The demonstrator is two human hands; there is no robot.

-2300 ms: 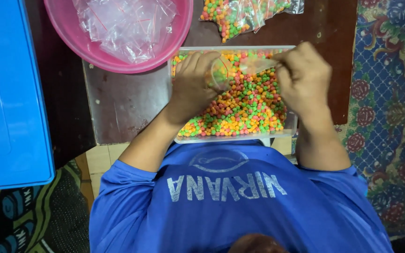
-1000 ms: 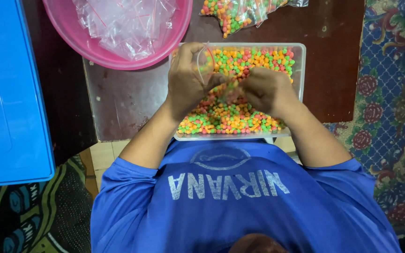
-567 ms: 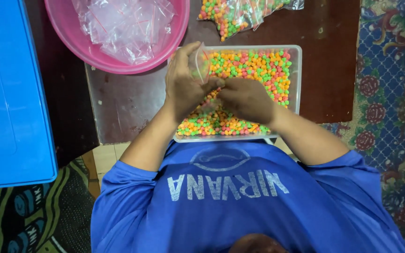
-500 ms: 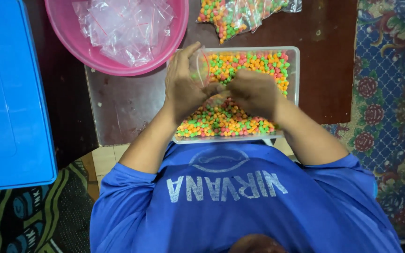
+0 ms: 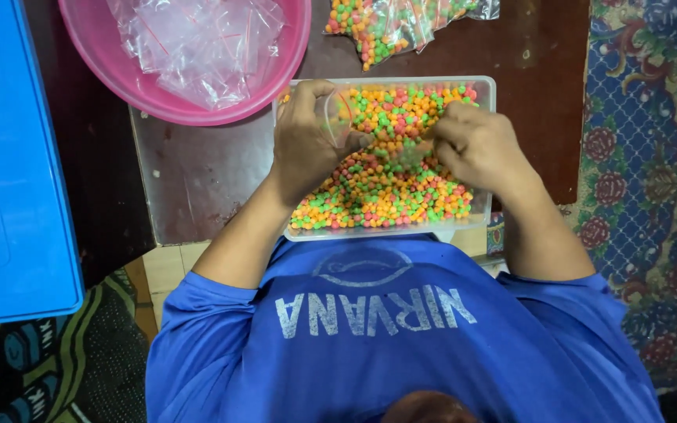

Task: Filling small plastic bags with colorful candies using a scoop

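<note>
Head view showed the left hand (image 5: 305,143) curled around a small clear plastic bag (image 5: 336,117), thumb and fingers pinching its open mouth above the near left part of the tray. The right hand (image 5: 476,146) hovered over the right half of the same tray with its fingers bunched together, their tips pointing toward the bag; whether they held any pellets could not be told. Both hands were close together, apart by a narrow gap over the pellets.

Under them sat a clear rectangular plastic tray (image 5: 489,92) filled with small round orange, green and pink candy pellets (image 5: 385,192). The tray rested on a dark brown table (image 5: 542,94), partly over a greyish metal sheet (image 5: 197,176) to its left.

Beyond the tray, at the far edge of the table, lay several clear bags filled with pellets (image 5: 385,23). A pink round basin (image 5: 131,74) stood at the far left, just beside the tray's corner, holding a heap of empty clear bags (image 5: 197,43). A blue plastic lid (image 5: 9,172) lay further left. A patterned floral carpet (image 5: 652,157) covered the floor on the right.
</note>
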